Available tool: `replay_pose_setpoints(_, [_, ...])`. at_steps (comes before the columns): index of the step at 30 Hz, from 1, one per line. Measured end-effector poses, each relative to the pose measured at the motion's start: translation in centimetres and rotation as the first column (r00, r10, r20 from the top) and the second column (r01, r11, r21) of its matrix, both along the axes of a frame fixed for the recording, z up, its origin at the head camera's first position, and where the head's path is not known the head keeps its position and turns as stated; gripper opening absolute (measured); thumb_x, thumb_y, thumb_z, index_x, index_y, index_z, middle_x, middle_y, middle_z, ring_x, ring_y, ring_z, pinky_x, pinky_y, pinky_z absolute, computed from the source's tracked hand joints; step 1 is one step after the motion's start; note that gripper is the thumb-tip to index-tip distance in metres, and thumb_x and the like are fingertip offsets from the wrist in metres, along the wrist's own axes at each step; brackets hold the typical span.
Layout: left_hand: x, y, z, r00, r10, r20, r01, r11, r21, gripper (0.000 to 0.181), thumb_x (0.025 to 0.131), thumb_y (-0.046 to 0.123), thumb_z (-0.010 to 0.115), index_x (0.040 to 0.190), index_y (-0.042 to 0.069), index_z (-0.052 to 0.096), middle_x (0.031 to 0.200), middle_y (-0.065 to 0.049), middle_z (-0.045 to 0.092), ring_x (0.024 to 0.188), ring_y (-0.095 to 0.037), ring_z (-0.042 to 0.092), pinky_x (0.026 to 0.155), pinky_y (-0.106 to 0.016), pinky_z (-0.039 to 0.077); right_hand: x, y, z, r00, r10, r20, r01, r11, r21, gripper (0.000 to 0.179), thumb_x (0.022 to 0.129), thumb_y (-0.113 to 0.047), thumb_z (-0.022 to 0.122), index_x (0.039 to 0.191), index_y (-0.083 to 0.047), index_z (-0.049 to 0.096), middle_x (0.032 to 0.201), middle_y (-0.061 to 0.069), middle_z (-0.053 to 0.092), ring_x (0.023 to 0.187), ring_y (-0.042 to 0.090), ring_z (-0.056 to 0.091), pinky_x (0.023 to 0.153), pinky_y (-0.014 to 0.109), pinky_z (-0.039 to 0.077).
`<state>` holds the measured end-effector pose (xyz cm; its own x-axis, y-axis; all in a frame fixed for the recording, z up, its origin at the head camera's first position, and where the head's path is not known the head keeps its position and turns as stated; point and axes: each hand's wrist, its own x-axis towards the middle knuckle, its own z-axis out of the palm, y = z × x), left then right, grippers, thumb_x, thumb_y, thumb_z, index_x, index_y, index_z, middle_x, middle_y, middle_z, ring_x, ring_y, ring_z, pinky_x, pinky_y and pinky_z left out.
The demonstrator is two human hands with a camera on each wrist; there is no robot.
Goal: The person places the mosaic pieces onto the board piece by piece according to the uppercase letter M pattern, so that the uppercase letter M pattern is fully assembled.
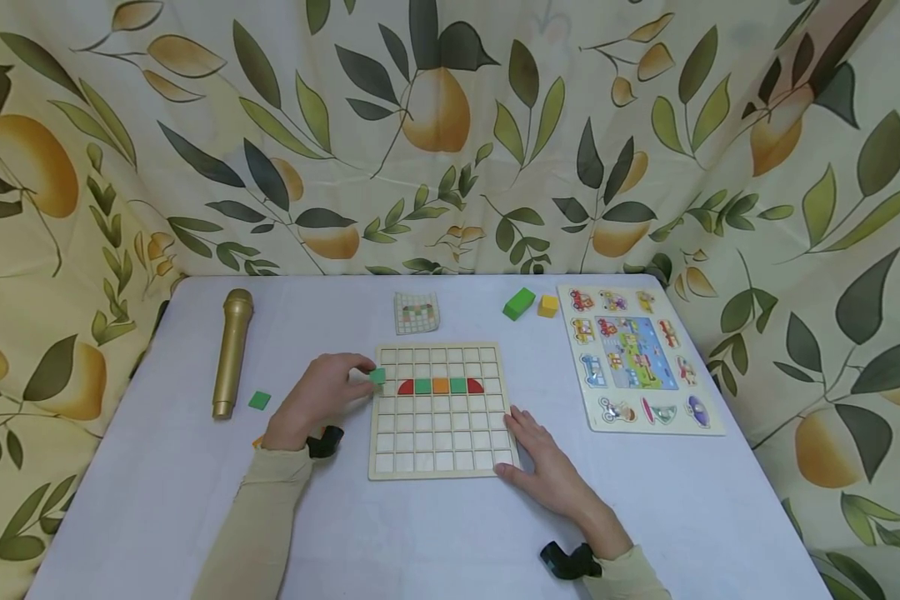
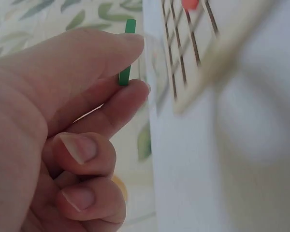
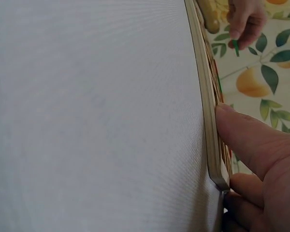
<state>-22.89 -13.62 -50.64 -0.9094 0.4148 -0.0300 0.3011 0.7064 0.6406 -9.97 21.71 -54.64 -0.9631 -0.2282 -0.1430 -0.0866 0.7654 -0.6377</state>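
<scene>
Between thumb and fingertips my left hand (image 1: 318,396) pinches a small green square tile (image 1: 377,377), held at the left edge of a wooden grid board (image 1: 435,457). In the left wrist view the thin green tile (image 2: 124,76) is seen edge-on, the other fingers curled below it. One row of the board holds a red curved tile (image 1: 407,387), a green tile, an orange tile (image 1: 441,386), another green tile and a second red curved one. My right hand (image 1: 547,467) rests at the board's lower right, fingers spread along its side and thumb touching the rim (image 3: 210,125).
A patterned card (image 1: 417,325) lies behind the board. Further right are a green block (image 1: 519,303), a yellow block (image 1: 547,306) and a picture puzzle board (image 1: 596,408). On the left lie a gold microphone (image 1: 229,358) and a loose green tile (image 1: 259,400). Something orange is partly hidden by my left wrist.
</scene>
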Motion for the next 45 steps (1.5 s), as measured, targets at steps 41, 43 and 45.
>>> replay_pose_setpoints(41, [0.7,14.5,-0.7,0.924,-0.347,-0.161,0.3,0.918,-0.259,0.019,0.086,0.027,0.077,0.101,0.016,0.075,0.087,0.007,0.063,0.075,-0.008,0.055,0.065,-0.023,0.046,0.1,0.2,0.1,1.0,0.008,0.007,-0.008,1.0,-0.017,0.083,0.089,-0.038,0.072,0.154,-0.008,0.029,0.16,0.005,0.018,0.147,0.025,0.007,0.113,0.052,0.015])
replay_pose_setpoints(43, [0.7,14.7,-0.8,0.927,-0.343,-0.148,0.299,0.918,-0.26,0.02,0.086,0.027,0.077,0.102,0.016,0.075,0.088,0.007,0.063,0.075,-0.008,0.055,0.065,-0.023,0.046,0.1,0.2,0.1,1.0,0.006,0.006,-0.006,1.0,-0.011,0.084,0.089,-0.039,0.072,0.153,-0.008,0.03,0.16,0.005,0.018,0.147,0.026,0.008,0.113,0.052,0.015])
replay_pose_setpoints(45, [0.7,14.9,-0.9,0.932,-0.338,-0.133,0.297,0.92,-0.256,0.02,0.085,0.026,0.078,0.102,0.016,0.075,0.088,0.008,0.063,0.075,-0.008,0.054,0.064,-0.023,0.045,0.1,0.2,0.1,1.0,0.004,0.007,-0.004,1.0,-0.012,0.084,0.089,-0.039,0.072,0.153,-0.008,0.03,0.16,0.005,0.019,0.147,0.026,0.008,0.113,0.053,0.016])
